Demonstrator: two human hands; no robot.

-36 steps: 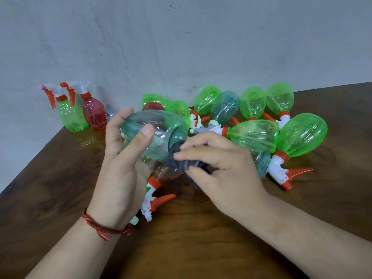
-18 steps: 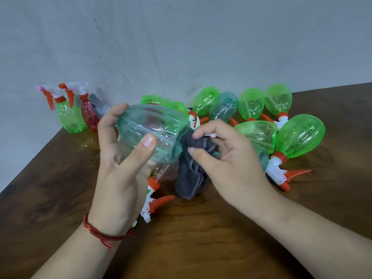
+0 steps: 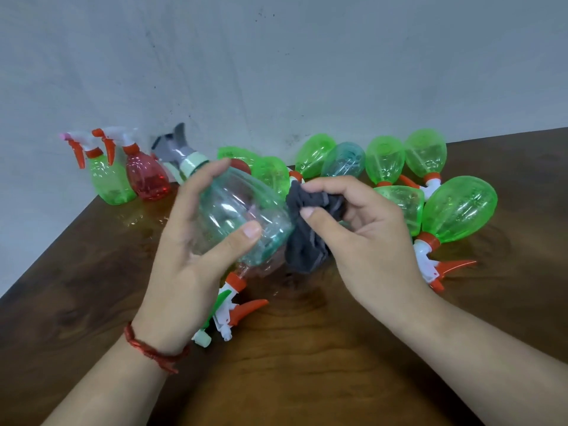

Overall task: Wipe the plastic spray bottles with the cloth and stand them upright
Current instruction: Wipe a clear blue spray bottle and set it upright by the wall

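Note:
My left hand (image 3: 190, 256) grips a clear teal spray bottle (image 3: 236, 219) tilted in the air, its grey trigger head (image 3: 175, 146) pointing up and left. My right hand (image 3: 365, 235) pinches a bunched dark grey cloth (image 3: 307, 235) against the bottle's base. A green bottle (image 3: 107, 176) and a red bottle (image 3: 147, 176) stand upright at the back left. Several green bottles and a teal one (image 3: 344, 159) lie on their sides behind my hands; a large green one (image 3: 458, 210) lies at the right.
The brown wooden table (image 3: 307, 348) meets a grey wall (image 3: 276, 72) at the back, and its left edge runs diagonally. Another bottle with an orange trigger (image 3: 242, 309) lies under my left hand.
My left hand has lifted and turned the teal bottle so its grey head now shows at the upper left. My right hand has drawn the cloth round to the bottle's base.

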